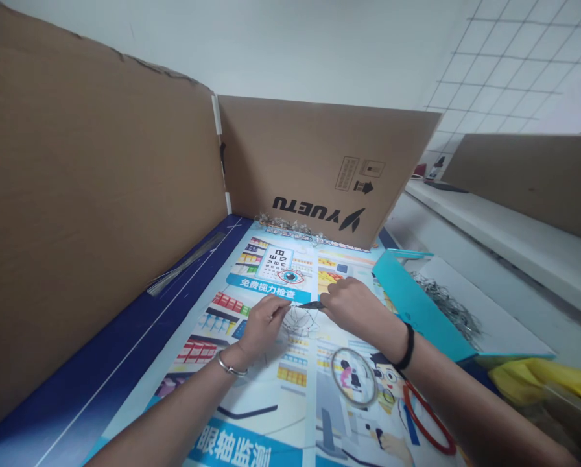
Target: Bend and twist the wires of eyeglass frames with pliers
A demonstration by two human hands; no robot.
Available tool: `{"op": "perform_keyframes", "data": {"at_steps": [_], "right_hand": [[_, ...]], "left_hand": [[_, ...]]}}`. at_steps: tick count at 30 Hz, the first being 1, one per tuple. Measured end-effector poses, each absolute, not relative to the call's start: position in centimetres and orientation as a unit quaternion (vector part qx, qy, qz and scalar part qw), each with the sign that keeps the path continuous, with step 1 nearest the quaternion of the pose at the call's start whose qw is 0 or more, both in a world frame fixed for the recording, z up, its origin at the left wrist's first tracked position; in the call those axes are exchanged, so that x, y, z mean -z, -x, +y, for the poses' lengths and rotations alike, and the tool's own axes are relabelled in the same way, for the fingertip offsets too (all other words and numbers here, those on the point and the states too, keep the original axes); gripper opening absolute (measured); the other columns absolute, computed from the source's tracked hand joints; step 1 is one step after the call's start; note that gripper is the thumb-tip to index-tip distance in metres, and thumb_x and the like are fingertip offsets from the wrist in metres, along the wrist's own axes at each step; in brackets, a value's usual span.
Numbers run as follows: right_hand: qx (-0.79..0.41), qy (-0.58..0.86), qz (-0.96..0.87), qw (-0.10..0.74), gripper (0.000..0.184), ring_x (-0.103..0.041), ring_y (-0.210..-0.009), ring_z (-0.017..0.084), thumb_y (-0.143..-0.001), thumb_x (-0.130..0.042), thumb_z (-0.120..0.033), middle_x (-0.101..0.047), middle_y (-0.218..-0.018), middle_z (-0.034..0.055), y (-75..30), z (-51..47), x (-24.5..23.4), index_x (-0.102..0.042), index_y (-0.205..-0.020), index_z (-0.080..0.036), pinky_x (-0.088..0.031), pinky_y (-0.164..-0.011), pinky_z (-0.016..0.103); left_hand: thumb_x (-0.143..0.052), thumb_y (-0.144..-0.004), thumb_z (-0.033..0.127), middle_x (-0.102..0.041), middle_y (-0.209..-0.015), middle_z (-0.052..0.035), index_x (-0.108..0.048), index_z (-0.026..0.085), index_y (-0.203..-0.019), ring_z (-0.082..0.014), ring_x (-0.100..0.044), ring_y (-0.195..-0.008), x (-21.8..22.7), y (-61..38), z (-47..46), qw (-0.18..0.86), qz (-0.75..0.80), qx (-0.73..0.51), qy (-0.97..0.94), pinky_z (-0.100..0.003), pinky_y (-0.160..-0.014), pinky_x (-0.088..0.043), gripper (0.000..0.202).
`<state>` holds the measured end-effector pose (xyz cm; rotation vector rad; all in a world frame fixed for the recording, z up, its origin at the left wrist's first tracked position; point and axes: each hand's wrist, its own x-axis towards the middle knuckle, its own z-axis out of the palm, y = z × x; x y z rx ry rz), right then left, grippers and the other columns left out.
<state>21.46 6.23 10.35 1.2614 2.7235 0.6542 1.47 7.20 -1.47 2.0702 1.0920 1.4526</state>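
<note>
My right hand (351, 303) is closed around a pair of pliers, its dark pointed jaws (310, 305) reaching left toward my other hand. My left hand (264, 324) pinches at a tangle of thin wire (300, 322), fingertips close to the jaw tip. The wire forms loose loops below the pliers, over the printed poster (290, 441). Most of the pliers' handles are hidden inside my right fist. A round wire coil (334, 376) lies nearer me, beside my right forearm. Partly under that forearm is a red ring-like thing (447, 449).
Cardboard panels (100, 181) wall off the left and the back (314, 149). Small twisted wire pieces (290, 225) line the back panel's foot. Straight wires (186, 264) lie at left. On the right are a teal box (412, 305) holding wire pieces (449, 308) and something yellow (548, 379).
</note>
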Motion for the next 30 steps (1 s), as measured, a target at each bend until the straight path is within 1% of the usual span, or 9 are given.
{"op": "perform_keyframes", "data": {"at_steps": [5, 8, 14, 21, 25, 30], "right_hand": [[-0.209, -0.399, 0.891, 0.045, 0.012, -0.052, -0.059, 0.015, -0.079, -0.057, -0.018, -0.062, -0.064, 0.0055, -21.1, 6.4, -10.4, -0.060, -0.067, -0.016, -0.021, -0.056, 0.029], [-0.208, -0.396, 0.893, 0.055, 0.012, -0.053, -0.060, 0.015, -0.080, -0.057, -0.019, -0.062, -0.064, 0.0061, -20.7, 6.6, -10.7, -0.060, -0.069, -0.015, -0.021, -0.056, 0.029], [-0.212, -0.407, 0.885, 0.076, 0.014, -0.055, -0.061, 0.016, -0.081, -0.057, -0.023, -0.064, -0.066, 0.0071, -20.0, 6.6, -11.3, -0.063, -0.071, -0.016, -0.023, -0.056, 0.030], [-0.197, -0.414, 0.884, 0.093, 0.015, -0.057, -0.065, 0.018, -0.081, -0.057, -0.024, -0.065, -0.068, 0.0081, -19.5, 6.6, -11.3, -0.064, -0.072, -0.016, -0.026, -0.057, 0.029], [-0.201, -0.415, 0.883, 0.091, 0.018, -0.058, -0.065, 0.019, -0.083, -0.056, -0.027, -0.065, -0.068, 0.0084, -19.6, 6.6, -11.3, -0.064, -0.071, -0.015, -0.026, -0.056, 0.028], [-0.205, -0.416, 0.883, 0.079, 0.019, -0.058, -0.062, 0.018, -0.082, -0.056, -0.029, -0.066, -0.067, 0.0077, -19.7, 6.6, -11.3, -0.065, -0.072, -0.016, -0.026, -0.056, 0.028]], "left_hand": [[-0.053, -0.086, 0.018, -0.059, -0.072, -0.0011, -0.060, 0.019, -0.076, -0.0140, -0.054, -0.072, 1.0, -1.3, 7.1, 0.176, 0.411, -0.510, -0.735, -0.026, -0.066, -0.043, 0.012], [-0.052, -0.087, 0.020, -0.057, -0.071, -0.0008, -0.056, 0.018, -0.073, -0.0140, -0.053, -0.072, 0.8, -1.2, 7.0, 0.188, 0.416, -0.515, -0.726, -0.026, -0.067, -0.042, 0.015], [-0.050, -0.088, 0.022, -0.054, -0.070, -0.0002, -0.052, 0.018, -0.071, -0.0140, -0.050, -0.070, 0.7, -1.2, 6.9, 0.197, 0.420, -0.521, -0.717, -0.026, -0.065, -0.040, 0.018], [-0.049, -0.088, 0.021, -0.055, -0.072, -0.0009, -0.053, 0.018, -0.072, -0.0148, -0.050, -0.071, 0.7, -1.3, 6.9, 0.194, 0.421, -0.529, -0.711, -0.027, -0.066, -0.040, 0.017], [-0.048, -0.088, 0.020, -0.055, -0.073, -0.0009, -0.052, 0.018, -0.072, -0.0148, -0.050, -0.073, 0.7, -1.3, 6.8, 0.183, 0.423, -0.526, -0.715, -0.027, -0.067, -0.039, 0.017], [-0.048, -0.089, 0.020, -0.055, -0.074, -0.0009, -0.051, 0.019, -0.074, -0.0147, -0.050, -0.073, 0.7, -1.3, 6.7, 0.162, 0.427, -0.528, -0.716, -0.026, -0.067, -0.039, 0.016]]}}
